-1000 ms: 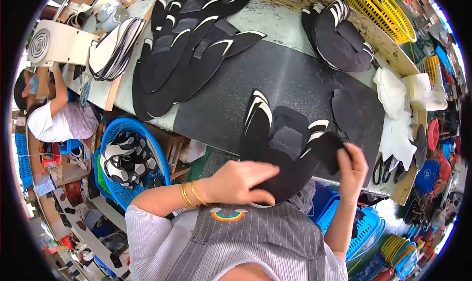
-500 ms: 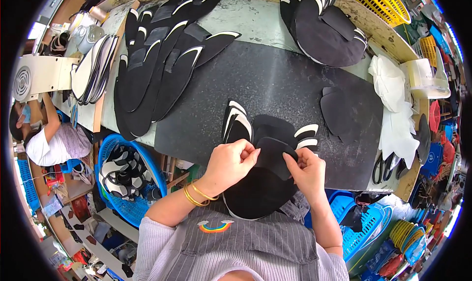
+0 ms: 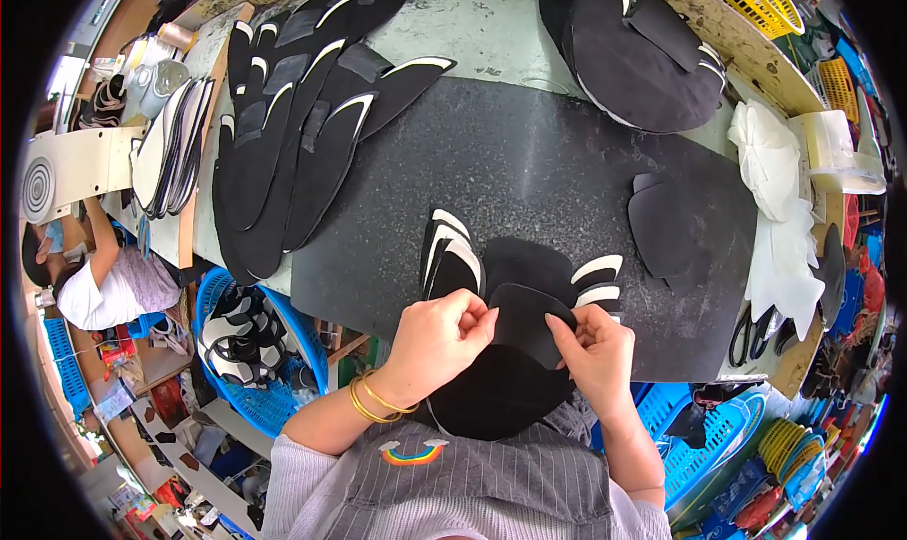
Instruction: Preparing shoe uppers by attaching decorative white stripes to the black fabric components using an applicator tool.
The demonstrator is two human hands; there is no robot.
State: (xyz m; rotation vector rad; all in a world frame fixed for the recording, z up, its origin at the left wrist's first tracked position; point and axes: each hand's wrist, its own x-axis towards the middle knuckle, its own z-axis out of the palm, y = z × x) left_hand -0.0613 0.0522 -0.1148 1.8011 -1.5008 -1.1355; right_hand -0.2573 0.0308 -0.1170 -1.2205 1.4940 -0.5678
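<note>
Close to my body lies a stack of black shoe uppers (image 3: 493, 398), whose ends fan out with white edging on the left and right. Over its middle is a smooth dark tongue piece (image 3: 527, 325), held by its two top corners. My left hand (image 3: 436, 347) pinches the left corner between thumb and fingers. At the right corner my right hand (image 3: 599, 353) does the same, thumb on top. Just beyond, another dark tongue piece (image 3: 525, 258) shows between the uppers' ends. Whether the held piece touches the stack all over is hidden.
On the dark work mat (image 3: 397, 171) lie loose dark pieces (image 3: 663, 226). More black uppers (image 3: 300, 153) spread at far left; another pile (image 3: 642, 72) sits far right. Scissors (image 3: 751, 337) rest by white sheets (image 3: 782, 247). Blue baskets (image 3: 274, 403) flank me. A co-worker (image 3: 113, 280) sits left.
My hands and the tongue piece sit slightly lower in the picture, with the same pinch at both corners. The whole view has shifted a little; nothing has been let go.
</note>
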